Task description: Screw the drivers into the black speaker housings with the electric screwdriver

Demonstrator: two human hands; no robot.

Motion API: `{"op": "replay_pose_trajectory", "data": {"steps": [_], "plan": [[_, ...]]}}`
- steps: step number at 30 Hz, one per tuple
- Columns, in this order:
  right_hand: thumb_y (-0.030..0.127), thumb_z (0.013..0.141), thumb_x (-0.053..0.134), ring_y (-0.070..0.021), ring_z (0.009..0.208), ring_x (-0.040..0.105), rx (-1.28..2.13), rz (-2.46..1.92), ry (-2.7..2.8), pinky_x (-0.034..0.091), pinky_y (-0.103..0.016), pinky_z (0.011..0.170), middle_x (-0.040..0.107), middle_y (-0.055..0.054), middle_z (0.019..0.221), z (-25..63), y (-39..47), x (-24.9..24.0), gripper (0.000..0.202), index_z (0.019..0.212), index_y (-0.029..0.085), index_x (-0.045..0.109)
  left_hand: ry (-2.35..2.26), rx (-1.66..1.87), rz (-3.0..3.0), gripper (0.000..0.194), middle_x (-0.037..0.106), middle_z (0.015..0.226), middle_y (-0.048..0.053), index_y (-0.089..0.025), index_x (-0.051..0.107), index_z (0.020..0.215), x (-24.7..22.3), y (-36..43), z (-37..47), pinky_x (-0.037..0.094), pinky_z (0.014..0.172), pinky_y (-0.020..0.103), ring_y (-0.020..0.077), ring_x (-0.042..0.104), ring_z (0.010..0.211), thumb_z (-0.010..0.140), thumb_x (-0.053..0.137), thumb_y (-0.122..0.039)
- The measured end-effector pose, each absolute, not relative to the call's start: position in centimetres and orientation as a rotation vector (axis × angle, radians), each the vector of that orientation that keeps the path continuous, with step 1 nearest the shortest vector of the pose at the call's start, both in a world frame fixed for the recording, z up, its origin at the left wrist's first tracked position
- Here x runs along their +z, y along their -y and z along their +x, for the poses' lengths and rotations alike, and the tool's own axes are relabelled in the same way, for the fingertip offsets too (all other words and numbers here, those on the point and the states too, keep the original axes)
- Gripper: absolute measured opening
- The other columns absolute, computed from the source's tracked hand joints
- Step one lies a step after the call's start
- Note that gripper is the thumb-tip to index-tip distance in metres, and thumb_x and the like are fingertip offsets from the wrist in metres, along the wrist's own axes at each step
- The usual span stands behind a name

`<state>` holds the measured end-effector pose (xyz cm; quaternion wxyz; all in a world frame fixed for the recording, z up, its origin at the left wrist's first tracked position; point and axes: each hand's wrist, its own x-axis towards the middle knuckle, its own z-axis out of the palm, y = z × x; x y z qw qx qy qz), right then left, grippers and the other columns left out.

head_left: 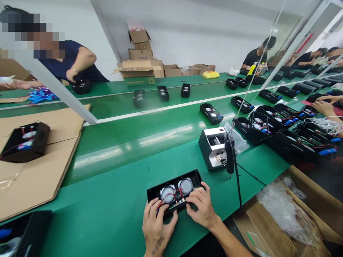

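Note:
A black speaker housing (175, 191) lies open side up on the green table, with two round speakers, red wires and a small green circuit board (178, 204) along its near edge. My left hand (158, 221) grips the housing's near left side, fingers over the rim by the wires, thumb at the front. At the right end my right hand (199, 205) is curled round the housing's near edge, fingertips close to the board's connectors. Whether either hand pinches a wire is too small to tell.
A black-and-silver machine (214, 148) and a hanging screwdriver (229, 153) stand behind my right hand. More housings (211, 113) sit on the belt and at the right. Cardboard (40, 153) lies left. Open boxes (270, 221) are at lower right. Other people work along the line.

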<state>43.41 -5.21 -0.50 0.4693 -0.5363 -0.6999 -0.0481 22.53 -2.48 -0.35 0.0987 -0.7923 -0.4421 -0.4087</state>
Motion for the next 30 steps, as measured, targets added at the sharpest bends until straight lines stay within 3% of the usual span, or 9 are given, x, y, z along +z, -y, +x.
{"op": "replay_pose_trajectory", "data": {"steps": [4,14,30], "plan": [[0.019,0.086,0.071,-0.0187,0.081,0.071,-0.105,-1.321,1.713,0.036,-0.047,0.121,0.074,0.004,0.082,43.36,5.18,-0.31,0.013,0.095,0.027,0.065,1.309,-1.21,-2.356,0.011,0.068,0.105,0.009,-0.021,0.065,0.1,-0.31,2.44,22.53,0.057,0.094,0.048,0.0296,0.067,0.111,0.094,0.073,-0.027],[0.015,0.082,0.068,-0.0186,0.077,0.068,-0.15,-1.366,1.659,0.037,-0.047,0.12,0.069,0.005,0.076,42.62,5.36,-0.24,0.016,0.09,0.027,0.062,1.338,-1.22,-2.354,0.013,0.068,0.104,0.008,-0.022,0.066,0.101,-0.68,2.9,22.57,0.058,0.098,0.049,0.0286,0.068,0.111,0.093,0.074,-0.026],[0.019,0.084,0.07,-0.0214,0.082,0.07,-0.106,-1.378,1.667,0.04,-0.053,0.119,0.073,0.002,0.082,42.66,5.52,-0.91,0.014,0.093,0.028,0.064,1.361,-1.208,-2.369,0.014,0.07,0.106,0.009,-0.023,0.066,0.1,-0.43,2.83,22.55,0.058,0.095,0.048,0.0303,0.068,0.112,0.092,0.076,-0.029]]}}
